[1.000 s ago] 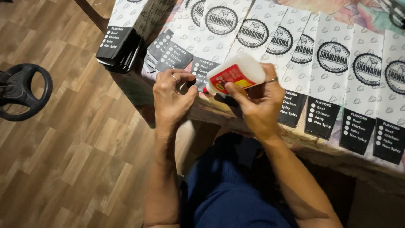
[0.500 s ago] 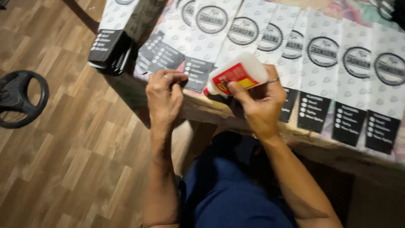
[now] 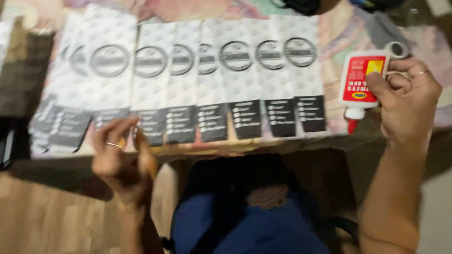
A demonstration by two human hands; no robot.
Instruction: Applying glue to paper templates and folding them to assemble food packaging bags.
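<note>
Partly blurred: left hand (image 3: pixel 123 162), paper bags (image 3: pixel 197 89)

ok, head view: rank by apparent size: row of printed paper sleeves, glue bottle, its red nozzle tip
1. Row of printed paper sleeves, spanning most of the table edge.
2. Glue bottle, held tip-down in the right hand.
3. Red nozzle tip, smallest by far.
Motion blur, but the gaps are wide enough.

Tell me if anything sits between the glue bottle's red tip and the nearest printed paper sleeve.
Nothing visible does. The right hand holds the glue bottle tip-down, just right of the last paper sleeve in the row; only bare patterned table cover lies between them.
</note>
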